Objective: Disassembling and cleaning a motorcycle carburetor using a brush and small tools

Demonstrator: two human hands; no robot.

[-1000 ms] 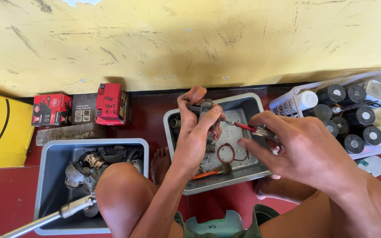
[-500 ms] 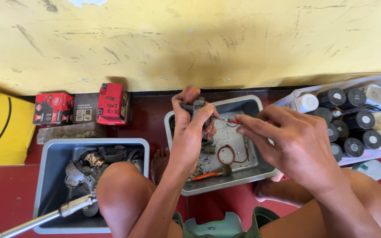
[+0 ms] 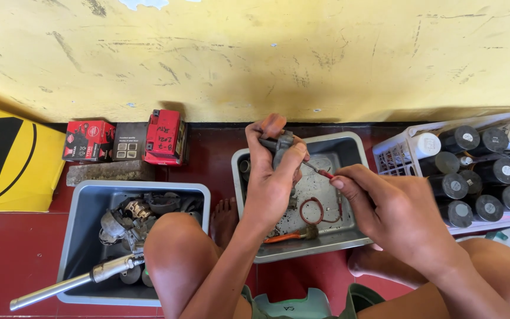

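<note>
Behind left hand point(image 3: 273, 186): metal part point(image 3: 283, 143), half-hidden

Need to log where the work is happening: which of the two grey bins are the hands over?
The right grey bin, with the red rubber ring on its floor. The left bin holds metal parts and a long-handled tool.

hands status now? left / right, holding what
Left hand: closed on a small grey metal part, held above the grey tray.
Right hand: closed on a red-handled screwdriver, tip at the part.
</note>
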